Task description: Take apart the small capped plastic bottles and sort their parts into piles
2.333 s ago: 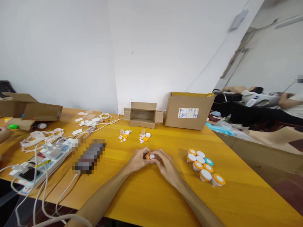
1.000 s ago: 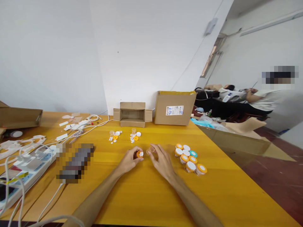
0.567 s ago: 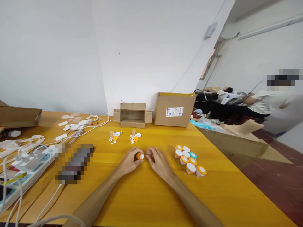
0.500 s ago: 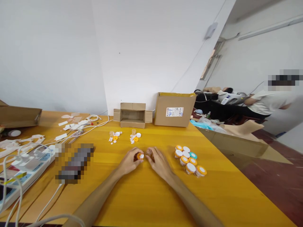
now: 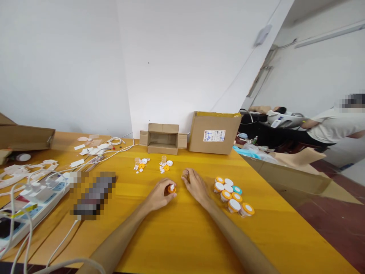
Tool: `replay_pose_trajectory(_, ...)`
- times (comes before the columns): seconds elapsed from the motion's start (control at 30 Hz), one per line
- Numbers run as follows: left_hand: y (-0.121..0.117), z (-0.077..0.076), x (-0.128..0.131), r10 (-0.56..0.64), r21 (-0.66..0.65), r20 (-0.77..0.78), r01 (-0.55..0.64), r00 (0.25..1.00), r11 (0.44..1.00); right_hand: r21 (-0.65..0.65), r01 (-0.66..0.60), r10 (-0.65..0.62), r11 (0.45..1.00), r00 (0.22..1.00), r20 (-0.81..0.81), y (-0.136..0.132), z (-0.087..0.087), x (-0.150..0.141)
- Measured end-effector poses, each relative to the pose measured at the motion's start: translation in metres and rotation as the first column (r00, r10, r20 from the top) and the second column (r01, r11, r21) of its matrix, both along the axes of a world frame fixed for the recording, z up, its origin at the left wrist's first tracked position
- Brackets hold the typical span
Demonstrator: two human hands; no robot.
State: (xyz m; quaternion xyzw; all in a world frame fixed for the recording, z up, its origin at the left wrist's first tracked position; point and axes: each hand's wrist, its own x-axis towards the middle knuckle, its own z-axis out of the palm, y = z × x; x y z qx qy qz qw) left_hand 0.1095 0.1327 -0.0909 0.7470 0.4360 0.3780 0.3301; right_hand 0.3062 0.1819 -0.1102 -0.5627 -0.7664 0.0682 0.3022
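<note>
My left hand (image 5: 161, 196) is closed around an orange ring-shaped cap (image 5: 171, 191), on which a small white piece with holes (image 5: 172, 187) stands upright. My right hand (image 5: 196, 185) is a little further right and forward, its fingers curled round a small clear plastic cup that they mostly hide. Beyond the hands lie two small groups of parts. Each has a clear cup (image 5: 164, 158), a white lid (image 5: 169, 163), an orange ring (image 5: 166, 168) and small white pieces. Right of my right hand stand several capped clear cups (image 5: 234, 205) with orange, white and teal tops.
A small open cardboard box (image 5: 163, 141) and a larger closed box (image 5: 215, 133) stand by the wall. At left are a power strip (image 5: 42, 198) with tangled cables and a dark blurred-out device (image 5: 95, 194). A co-worker (image 5: 333, 123) sits at far right.
My hands, together at first, have come apart with the clear cup in the right one. Most recently my right hand has shifted forward, away from the left. The view has swung slightly.
</note>
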Motion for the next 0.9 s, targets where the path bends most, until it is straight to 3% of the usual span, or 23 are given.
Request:
replay_pose_trajectory(0.27, 0.000, -0.001, 0.001, 0.019, -0.038, 0.016, -0.018, 1.000, 0.999, -0.035, 0.130, -0.129, 0.991, 0.991, 0.033, 0.031, 0.003, -0.010)
replay_pose_trajectory(0.6, 0.003, -0.002, 0.001, 0.022, -0.051, 0.051, -0.019, 0.998, 0.998, 0.022, 0.159, -0.159, 0.987, 0.987, -0.009, 0.069, -0.018, -0.012)
replay_pose_trajectory(0.9, 0.004, -0.002, 0.000, 0.018, -0.053, 0.092, -0.013, 0.996, 0.999, 0.087, 0.148, -0.142, 0.985, 0.987, -0.079, 0.062, -0.029, -0.009)
